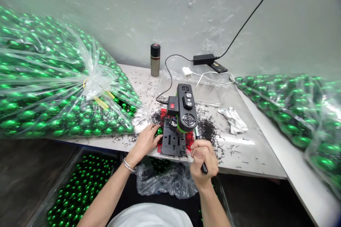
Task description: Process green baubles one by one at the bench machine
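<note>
My left hand (148, 137) is closed around a shiny green ball (159, 132), beside the left edge of a slotted black base plate (173, 145). Over that plate stands a small black machine (185, 108) with round vents, silver buttons and a red switch. My right hand (204, 158) is wrapped around a black handle (204, 167) at the machine's right; a pale rod shows above the fist, but whether it joins the machine is hidden. Red material (189, 140) lies under the plate, with small black bits (208, 129) heaped around it.
Clear bags of green balls stand at left (39, 78) and right (287, 110). Below the table edge lies another open bag of balls (80, 188). A bottle (155, 60), a power adapter (204, 59), a clear plastic tray (210, 95) and white gloves (234, 120) are on the table.
</note>
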A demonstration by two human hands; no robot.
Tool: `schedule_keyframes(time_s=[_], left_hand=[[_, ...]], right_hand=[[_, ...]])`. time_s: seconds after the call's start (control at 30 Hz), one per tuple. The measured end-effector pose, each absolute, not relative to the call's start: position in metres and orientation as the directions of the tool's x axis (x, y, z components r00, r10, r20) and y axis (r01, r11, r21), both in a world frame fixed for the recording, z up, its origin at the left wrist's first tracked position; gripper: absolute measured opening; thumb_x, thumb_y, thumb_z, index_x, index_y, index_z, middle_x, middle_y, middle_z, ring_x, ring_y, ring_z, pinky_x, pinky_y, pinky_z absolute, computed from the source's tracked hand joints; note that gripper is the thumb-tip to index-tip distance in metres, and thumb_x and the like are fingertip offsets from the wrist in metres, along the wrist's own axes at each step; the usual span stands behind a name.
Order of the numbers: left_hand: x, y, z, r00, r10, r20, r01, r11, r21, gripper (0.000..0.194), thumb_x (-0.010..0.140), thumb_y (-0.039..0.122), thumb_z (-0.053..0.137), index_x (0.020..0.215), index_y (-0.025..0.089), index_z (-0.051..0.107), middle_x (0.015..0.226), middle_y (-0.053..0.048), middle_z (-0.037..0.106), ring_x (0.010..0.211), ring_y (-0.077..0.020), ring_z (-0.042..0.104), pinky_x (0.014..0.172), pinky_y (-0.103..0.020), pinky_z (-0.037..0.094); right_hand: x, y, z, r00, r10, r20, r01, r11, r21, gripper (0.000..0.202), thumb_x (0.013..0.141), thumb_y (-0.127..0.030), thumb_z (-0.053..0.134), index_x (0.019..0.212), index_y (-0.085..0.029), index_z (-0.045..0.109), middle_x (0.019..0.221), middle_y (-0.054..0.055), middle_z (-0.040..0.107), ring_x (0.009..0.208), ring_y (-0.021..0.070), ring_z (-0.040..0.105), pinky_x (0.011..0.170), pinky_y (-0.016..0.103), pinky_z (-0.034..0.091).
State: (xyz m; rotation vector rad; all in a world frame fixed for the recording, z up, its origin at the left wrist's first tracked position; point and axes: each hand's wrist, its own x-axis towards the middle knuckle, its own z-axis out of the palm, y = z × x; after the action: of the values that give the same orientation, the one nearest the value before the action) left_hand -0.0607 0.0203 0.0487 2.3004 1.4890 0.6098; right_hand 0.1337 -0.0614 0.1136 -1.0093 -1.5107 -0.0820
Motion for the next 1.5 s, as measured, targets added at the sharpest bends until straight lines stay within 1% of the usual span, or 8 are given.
schedule_keyframes(time_s=[0.13, 0.23, 0.33, 0.43, 0.57, 0.73, 0.97, 1.5], left_hand=[[-0.065, 0.029, 0.048, 0.257, 0.961, 0.099, 0.633, -0.245, 0.734, 0.030, 0.083, 0.031, 0.071, 0.111, 0.020, 0.070, 0.106, -0.010, 0.073, 0.103, -0.0283, 0.068, 0.095, -0.042, 0.053], [-0.064, 0.029, 0.049, 0.179, 0.977, -0.118, 0.302, 0.060, 0.952, 0.037, 0.079, 0.042, 0.074, 0.107, 0.018, 0.069, 0.099, -0.006, 0.074, 0.097, -0.0243, 0.070, 0.087, -0.037, 0.057], [-0.057, 0.026, 0.050, 0.179, 0.938, -0.297, -0.091, 0.317, 0.944, 0.048, 0.075, 0.047, 0.080, 0.110, 0.016, 0.068, 0.095, -0.007, 0.075, 0.093, -0.0218, 0.072, 0.084, -0.034, 0.058], [-0.046, 0.023, 0.048, 0.202, 0.908, -0.367, -0.219, 0.407, 0.887, 0.052, 0.076, 0.048, 0.081, 0.117, 0.017, 0.070, 0.099, -0.010, 0.076, 0.086, -0.0191, 0.072, 0.075, -0.031, 0.058], [-0.029, 0.019, 0.041, 0.181, 0.924, -0.337, -0.112, 0.360, 0.926, 0.050, 0.081, 0.049, 0.076, 0.119, 0.016, 0.071, 0.103, -0.011, 0.076, 0.085, -0.0183, 0.071, 0.068, -0.027, 0.055], [-0.014, 0.014, 0.036, 0.135, 0.984, -0.118, 0.147, 0.098, 0.984, 0.036, 0.085, 0.032, 0.071, 0.118, 0.018, 0.069, 0.108, -0.008, 0.077, 0.097, -0.0216, 0.072, 0.087, -0.034, 0.057], [-0.010, 0.003, 0.037, 0.199, 0.964, 0.178, 0.534, -0.259, 0.805, 0.034, 0.084, 0.026, 0.073, 0.117, 0.021, 0.070, 0.111, -0.008, 0.076, 0.105, -0.0270, 0.070, 0.096, -0.041, 0.054], [-0.003, -0.001, 0.010, 0.240, 0.896, 0.373, 0.480, -0.443, 0.757, 0.030, 0.090, 0.034, 0.071, 0.117, 0.021, 0.070, 0.114, -0.009, 0.076, 0.108, -0.0270, 0.067, 0.104, -0.049, 0.047]], right_hand=[[0.133, -0.061, 0.115, 0.142, 0.532, 0.835, 0.621, 0.609, -0.494, 0.026, 0.092, -0.006, 0.047, 0.072, -0.021, 0.049, 0.070, -0.001, 0.056, 0.067, 0.0129, 0.056, 0.060, 0.027, 0.042], [0.132, -0.061, 0.119, 0.144, 0.530, 0.836, 0.626, 0.605, -0.492, 0.027, 0.093, -0.007, 0.047, 0.071, -0.021, 0.048, 0.069, -0.001, 0.055, 0.066, 0.0130, 0.056, 0.059, 0.027, 0.042], [0.131, -0.059, 0.129, 0.169, 0.535, 0.828, 0.626, 0.591, -0.509, 0.029, 0.094, -0.007, 0.047, 0.069, -0.022, 0.048, 0.066, -0.001, 0.054, 0.066, 0.0132, 0.056, 0.058, 0.028, 0.041], [0.131, -0.057, 0.143, 0.199, 0.544, 0.815, 0.619, 0.574, -0.535, 0.030, 0.094, -0.008, 0.047, 0.068, -0.022, 0.048, 0.065, -0.001, 0.055, 0.065, 0.0139, 0.057, 0.058, 0.029, 0.041], [0.130, -0.055, 0.158, 0.192, 0.572, 0.797, 0.620, 0.559, -0.551, 0.031, 0.095, -0.009, 0.048, 0.067, -0.022, 0.048, 0.065, -0.001, 0.055, 0.063, 0.0133, 0.056, 0.056, 0.028, 0.040], [0.131, -0.057, 0.160, 0.160, 0.583, 0.796, 0.645, 0.549, -0.532, 0.031, 0.095, -0.007, 0.046, 0.067, -0.022, 0.047, 0.068, -0.001, 0.056, 0.063, 0.0119, 0.055, 0.056, 0.027, 0.040], [0.132, -0.059, 0.154, 0.129, 0.573, 0.809, 0.647, 0.570, -0.507, 0.028, 0.093, -0.004, 0.046, 0.072, -0.021, 0.047, 0.070, -0.001, 0.055, 0.064, 0.0109, 0.053, 0.058, 0.026, 0.040], [0.134, -0.062, 0.121, 0.113, 0.548, 0.829, 0.624, 0.610, -0.489, 0.025, 0.095, -0.008, 0.045, 0.074, -0.021, 0.048, 0.071, -0.001, 0.054, 0.068, 0.0120, 0.055, 0.060, 0.026, 0.043]])
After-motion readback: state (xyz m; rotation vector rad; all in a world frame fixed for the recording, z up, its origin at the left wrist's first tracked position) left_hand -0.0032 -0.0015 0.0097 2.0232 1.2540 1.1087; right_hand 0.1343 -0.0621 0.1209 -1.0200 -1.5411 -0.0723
